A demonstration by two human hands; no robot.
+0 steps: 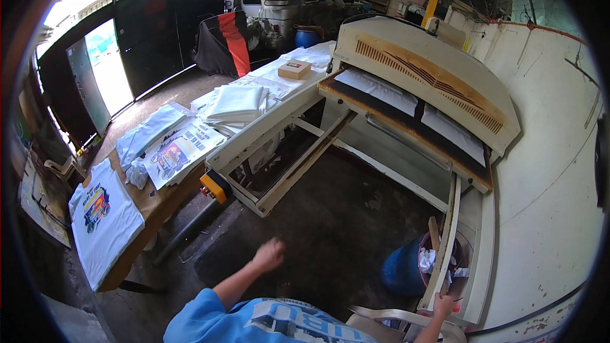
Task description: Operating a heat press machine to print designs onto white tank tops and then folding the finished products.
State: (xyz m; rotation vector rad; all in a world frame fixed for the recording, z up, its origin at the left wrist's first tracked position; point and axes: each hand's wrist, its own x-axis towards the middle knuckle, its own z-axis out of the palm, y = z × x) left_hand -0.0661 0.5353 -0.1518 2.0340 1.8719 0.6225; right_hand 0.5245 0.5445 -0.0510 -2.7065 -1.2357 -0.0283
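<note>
Your left hand (270, 254): fingers curled together, before cream metal heat press (419, 70); right hand (443, 305) at press's pale metal rail (454, 222), clamping unclear. Best steer both off dark platen (406, 126).

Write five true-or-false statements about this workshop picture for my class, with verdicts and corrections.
1. The right hand is at the near end of a pale rail. True.
2. The left hand holds a cup. False: it is above the dark floor, with no object visible in it.
3. A white shirt with a colourful print lies at the near end of the long table. True.
4. The blue barrel is sealed with a lid. False: it is open, with crumpled white scraps showing inside.
5. Two white pieces lie partly beneath the curved hood. True.
</note>
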